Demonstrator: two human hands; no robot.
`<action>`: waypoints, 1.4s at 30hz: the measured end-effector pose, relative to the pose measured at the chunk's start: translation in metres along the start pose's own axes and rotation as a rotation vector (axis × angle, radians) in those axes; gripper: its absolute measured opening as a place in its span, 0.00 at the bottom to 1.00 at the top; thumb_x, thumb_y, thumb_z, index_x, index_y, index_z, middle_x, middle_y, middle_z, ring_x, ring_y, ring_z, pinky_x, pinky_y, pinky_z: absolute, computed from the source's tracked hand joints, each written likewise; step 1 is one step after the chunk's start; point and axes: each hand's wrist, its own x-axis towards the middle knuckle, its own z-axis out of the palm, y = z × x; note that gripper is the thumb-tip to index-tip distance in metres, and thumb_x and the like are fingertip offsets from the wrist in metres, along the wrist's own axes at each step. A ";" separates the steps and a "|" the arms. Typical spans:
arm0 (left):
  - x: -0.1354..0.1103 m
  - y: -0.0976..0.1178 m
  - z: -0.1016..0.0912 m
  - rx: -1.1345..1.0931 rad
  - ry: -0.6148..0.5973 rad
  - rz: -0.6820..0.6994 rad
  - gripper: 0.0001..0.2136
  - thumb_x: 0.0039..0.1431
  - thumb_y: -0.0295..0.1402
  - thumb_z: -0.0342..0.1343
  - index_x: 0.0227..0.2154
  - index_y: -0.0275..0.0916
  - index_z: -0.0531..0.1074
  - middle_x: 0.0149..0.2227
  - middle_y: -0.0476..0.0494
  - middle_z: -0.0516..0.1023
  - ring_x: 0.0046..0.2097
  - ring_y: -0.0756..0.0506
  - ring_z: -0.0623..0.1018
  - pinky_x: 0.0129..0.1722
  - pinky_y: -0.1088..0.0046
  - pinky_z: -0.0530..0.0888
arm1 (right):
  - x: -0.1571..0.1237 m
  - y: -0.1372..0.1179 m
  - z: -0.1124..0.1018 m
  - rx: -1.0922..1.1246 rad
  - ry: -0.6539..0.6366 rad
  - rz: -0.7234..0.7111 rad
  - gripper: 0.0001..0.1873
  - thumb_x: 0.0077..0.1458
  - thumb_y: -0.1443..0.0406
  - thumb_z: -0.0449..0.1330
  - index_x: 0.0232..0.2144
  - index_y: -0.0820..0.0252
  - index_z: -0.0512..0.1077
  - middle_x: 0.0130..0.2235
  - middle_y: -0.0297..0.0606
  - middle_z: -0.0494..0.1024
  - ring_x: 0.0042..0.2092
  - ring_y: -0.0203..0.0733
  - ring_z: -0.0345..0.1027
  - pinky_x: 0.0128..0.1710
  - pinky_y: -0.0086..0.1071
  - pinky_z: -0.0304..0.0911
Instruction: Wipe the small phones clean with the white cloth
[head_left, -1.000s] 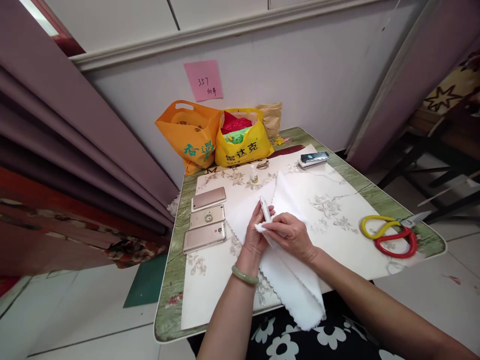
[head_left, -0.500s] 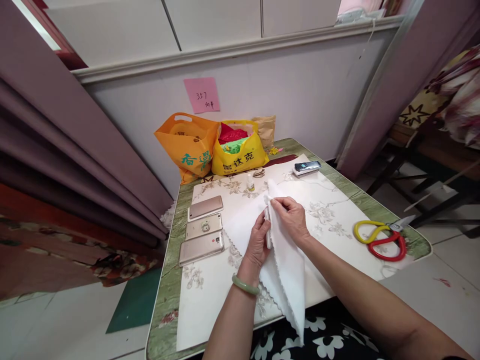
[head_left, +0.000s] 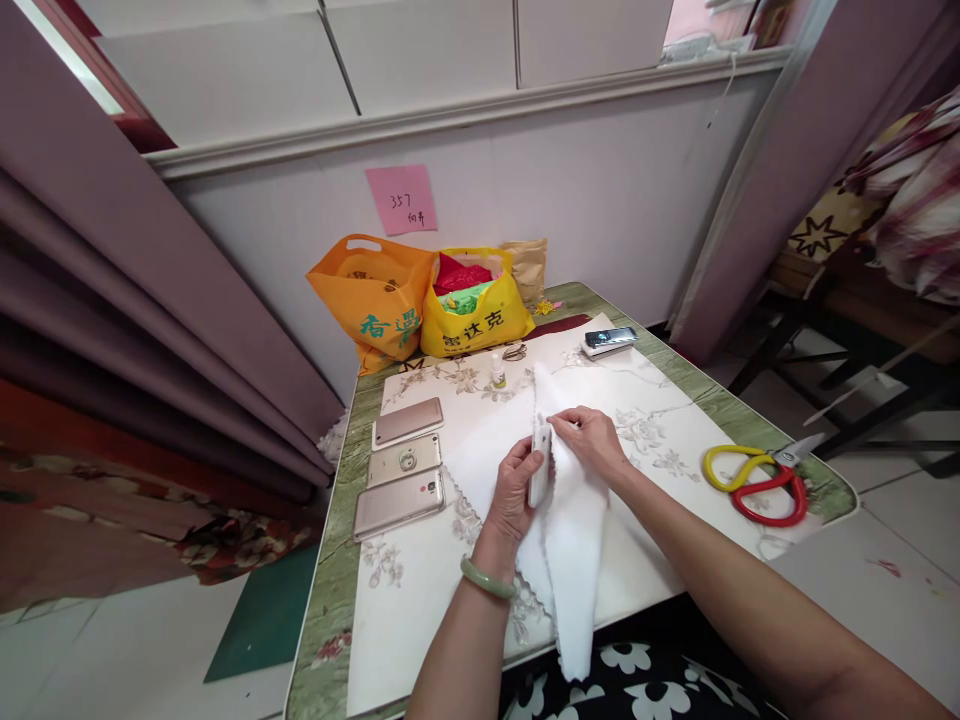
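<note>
My left hand (head_left: 514, 488), with a green bangle at its wrist, is closed round a white smartphone (head_left: 539, 470) held on edge above the table. My right hand (head_left: 592, 440) pinches a white cloth (head_left: 576, 535) against the phone's far edge. The cloth has a scalloped border; part of it lies on the table and a fold hangs down toward my lap. Left of my hands lie a rose-gold phone (head_left: 409, 421), a gold phone with a ring holder (head_left: 390, 462) and another gold phone (head_left: 400, 505), in a column.
Scissors (head_left: 761, 482) with one yellow and one red handle lie at the right. A small bottle (head_left: 498, 371) stands beyond the cloth. Stacked devices (head_left: 609, 341) lie at the back right. An orange bag (head_left: 375, 300) and a yellow bag (head_left: 480, 315) stand against the wall.
The phone in my left hand has turned so that more of its white side shows. My right hand has shifted slightly down along the cloth, whose hanging fold has moved left.
</note>
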 end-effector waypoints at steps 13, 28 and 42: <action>0.012 0.002 -0.002 -0.425 0.322 -0.017 0.14 0.60 0.38 0.52 0.40 0.33 0.75 0.36 0.39 0.80 0.37 0.44 0.80 0.42 0.67 0.75 | -0.018 -0.007 -0.005 0.218 -0.083 -0.268 0.12 0.55 0.57 0.61 0.38 0.55 0.78 0.40 0.38 0.80 0.41 0.43 0.73 0.44 0.35 0.67; 0.015 -0.004 -0.008 -0.402 0.216 0.113 0.17 0.59 0.44 0.50 0.36 0.35 0.74 0.30 0.42 0.76 0.33 0.46 0.77 0.40 0.69 0.73 | -0.074 -0.012 0.017 -0.164 -0.025 -0.876 0.07 0.62 0.66 0.57 0.39 0.54 0.76 0.34 0.36 0.79 0.33 0.38 0.70 0.35 0.32 0.63; 0.009 0.004 -0.001 -0.328 0.326 0.009 0.20 0.62 0.45 0.49 0.40 0.31 0.75 0.34 0.36 0.80 0.31 0.46 0.79 0.34 0.70 0.76 | -0.030 0.023 -0.059 -0.054 0.241 -0.308 0.11 0.57 0.57 0.60 0.36 0.57 0.75 0.33 0.36 0.77 0.29 0.36 0.69 0.32 0.30 0.66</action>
